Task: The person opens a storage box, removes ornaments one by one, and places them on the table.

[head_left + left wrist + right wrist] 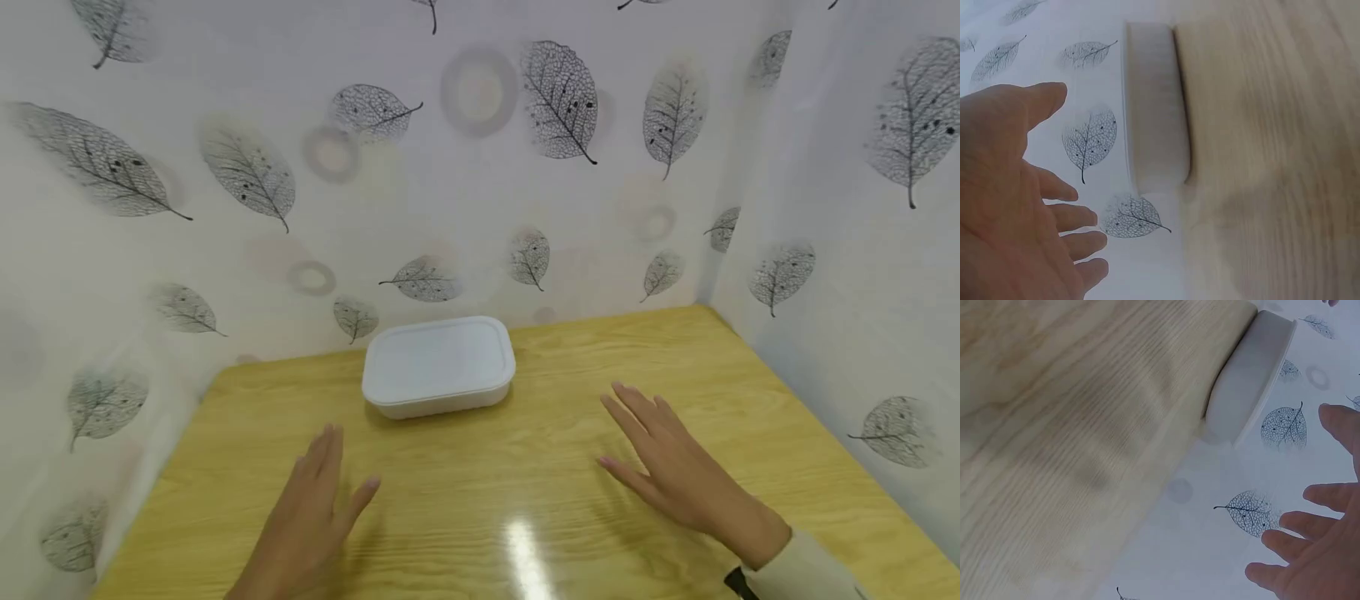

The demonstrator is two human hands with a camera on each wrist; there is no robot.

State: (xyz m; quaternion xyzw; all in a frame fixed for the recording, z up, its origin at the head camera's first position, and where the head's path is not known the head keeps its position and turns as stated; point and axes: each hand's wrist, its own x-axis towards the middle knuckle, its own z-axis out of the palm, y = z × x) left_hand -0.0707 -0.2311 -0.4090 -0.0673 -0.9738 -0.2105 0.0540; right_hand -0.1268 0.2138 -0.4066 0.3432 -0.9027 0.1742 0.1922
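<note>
A white rectangular lidded box [438, 364] sits near the back edge of the wooden table. Its side wall shows in the left wrist view as a pale block [1157, 106], and again in the right wrist view [1250, 375]. My left hand [303, 512] hovers over the table, in front and to the left of the box, fingers straight and thumb apart. On the other side, my right hand [667, 467] is held above the table with fingers spread, to the right of the box. Neither hand touches the box or holds anything.
The wooden table [480, 475] has a glossy top with a bright reflection near its front. Leaf-patterned white walls or sheets [465, 192] rise behind it and along both sides. A light sleeve [806, 571] and a dark band show at the right wrist.
</note>
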